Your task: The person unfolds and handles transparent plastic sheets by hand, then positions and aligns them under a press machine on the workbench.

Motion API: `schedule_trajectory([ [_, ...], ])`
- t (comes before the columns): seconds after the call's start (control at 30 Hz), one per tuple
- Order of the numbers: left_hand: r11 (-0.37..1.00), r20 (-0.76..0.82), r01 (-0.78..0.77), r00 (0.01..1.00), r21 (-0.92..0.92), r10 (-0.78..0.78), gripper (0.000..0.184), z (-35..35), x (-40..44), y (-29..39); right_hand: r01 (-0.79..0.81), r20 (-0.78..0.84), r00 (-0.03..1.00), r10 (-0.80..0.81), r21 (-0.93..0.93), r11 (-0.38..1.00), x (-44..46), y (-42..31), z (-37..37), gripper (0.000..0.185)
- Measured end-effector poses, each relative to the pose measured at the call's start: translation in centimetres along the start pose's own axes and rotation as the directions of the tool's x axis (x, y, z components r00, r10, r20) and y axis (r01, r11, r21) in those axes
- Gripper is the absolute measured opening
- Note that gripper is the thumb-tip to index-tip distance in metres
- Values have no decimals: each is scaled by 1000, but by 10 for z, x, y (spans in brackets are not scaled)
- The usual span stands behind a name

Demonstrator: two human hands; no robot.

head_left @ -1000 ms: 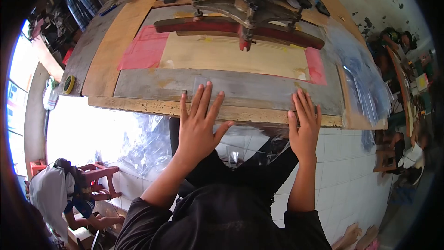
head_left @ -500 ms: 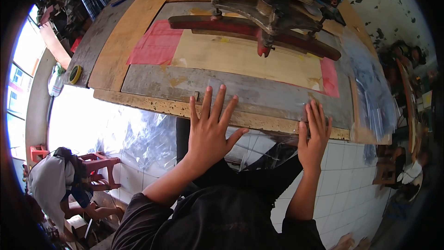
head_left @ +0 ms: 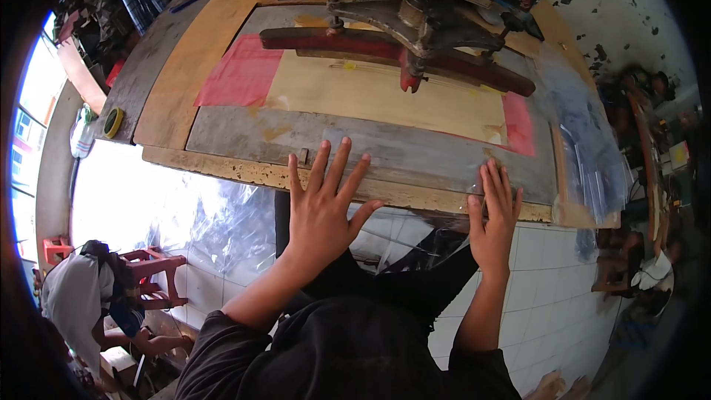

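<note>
Clear plastic sheet point(head_left: 418, 168) lies smooth over scuffed grey board point(head_left: 229, 130), beneath flattened, unclenched hands point(head_left: 320, 215) point(head_left: 494, 233).

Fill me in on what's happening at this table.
A person has both hands at the front edge of the worktable: the left hand with fingers spread, the right hand with fingers closer together. They seem to rest on a clear film, though it is hard to make out. Beyond lies a cream panel with pink ends, under a red bar.
</note>
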State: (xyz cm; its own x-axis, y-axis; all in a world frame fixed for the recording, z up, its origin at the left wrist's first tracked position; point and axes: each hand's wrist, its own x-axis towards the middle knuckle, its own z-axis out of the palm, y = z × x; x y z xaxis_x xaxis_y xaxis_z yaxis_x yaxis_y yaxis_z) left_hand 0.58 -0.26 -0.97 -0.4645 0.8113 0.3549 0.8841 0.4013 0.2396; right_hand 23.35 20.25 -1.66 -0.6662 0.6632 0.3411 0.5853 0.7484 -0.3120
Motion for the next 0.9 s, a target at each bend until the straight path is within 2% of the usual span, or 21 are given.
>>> schedule_trajectory([
  [0.07, 1000, 5, -14, 1000, -9, 14, 70, 2, -2, -2, 21, -4, 1000, -21, -9, 1000, 0, 0, 0, 54],
  [0.13, 1000, -2, -21, 1000, -16, 21, 71, 3, -3, -3, -10, -213, 974, 77, 297, 955, 0, -3, 4, 55],
  [0.17, 999, -5, -22, 1000, -24, 22, 71, 4, -3, -3, -6, -219, 973, 73, 292, 956, -1, 2, 5, 55],
  [0.23, 999, -19, -27, 999, -28, 27, 71, 6, -4, -2, -64, -256, 961, 101, 149, 987, -2, 14, 6, 51],
  [0.37, 998, -42, -37, 999, -44, 35, 72, 6, -5, -2, -53, -276, 955, 109, 200, 978, 0, 15, 0, 42],
  [0.43, 998, -64, -45, 997, -49, 42, 71, 3, -6, -4, -172, -173, 937, 302, 523, 835, 1, 11, -10, 30],
  [0.47, 997, -79, -49, 996, -56, 44, 71, 2, -8, -5, -173, -179, 935, 305, 520, 836, 0, 13, -12, 30],
  [0.53, 997, -106, -48, 994, -68, 40, 69, -5, -9, -7, -120, -61, 944, 325, 852, 510, -3, 16, -17, 24],
  [0.57, 996, -131, -38, 991, -78, 27, 66, -8, -9, -7, -121, -68, 941, 333, 848, 516, -5, 15, -21, 24],
  [0.6, 995, -130, -47, 991, -86, 35, 66, -11, -9, -7, -66, -68, 951, 302, 908, 413, -5, 7, -28, 24],
  [0.63, 991, -194, -37, 981, -127, 12, 66, -13, -9, -7, -12, -73, 960, 269, 953, 302, -6, -1, -34, 24],
  [0.7, 982, -295, -36, 955, -183, -20, 71, -19, -7, -5, 15, -100, 961, 259, 950, 312, -7, -13, -45, 26],
  [0.8, 972, -340, -96, 940, -214, 18, 73, -29, -3, -3, 48, -120, 967, 227, 952, 303, -10, -29, -59, 30],
  [0.9, 951, -287, -172, 953, -258, 95, 74, -49, 2, 6, 114, -173, 969, 179, 948, 298, -11, -41, -72, 31],
])
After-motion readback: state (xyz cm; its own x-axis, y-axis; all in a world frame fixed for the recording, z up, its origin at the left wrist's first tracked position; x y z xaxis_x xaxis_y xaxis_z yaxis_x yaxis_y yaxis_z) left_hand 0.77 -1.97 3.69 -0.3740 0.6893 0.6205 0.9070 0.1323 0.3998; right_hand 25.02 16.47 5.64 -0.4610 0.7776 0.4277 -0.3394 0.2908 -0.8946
